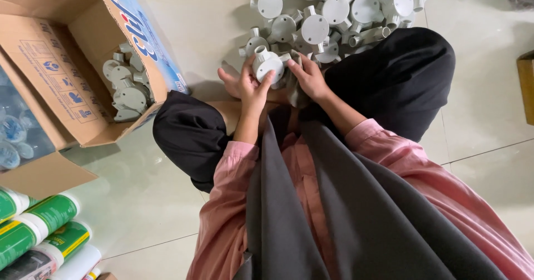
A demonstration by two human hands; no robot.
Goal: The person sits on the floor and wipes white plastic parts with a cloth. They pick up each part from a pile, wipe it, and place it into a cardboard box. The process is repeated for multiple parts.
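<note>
I sit on a tiled floor with my knees apart, in black trousers and pink sleeves. My left hand [246,85] grips a round grey plastic junction box [268,65] with short pipe stubs, held just above the floor between my knees. My right hand [308,78] touches the same box from the right, fingers curled at its edge. Just beyond both hands lies a heap of several like grey junction boxes [334,13].
An open cardboard box [67,68] at the left holds several more grey junction boxes [125,85]. Green and white tubes [39,230] lie at the lower left. Another brown box edge [525,85] shows at the right. A dark grey cloth hangs down my front.
</note>
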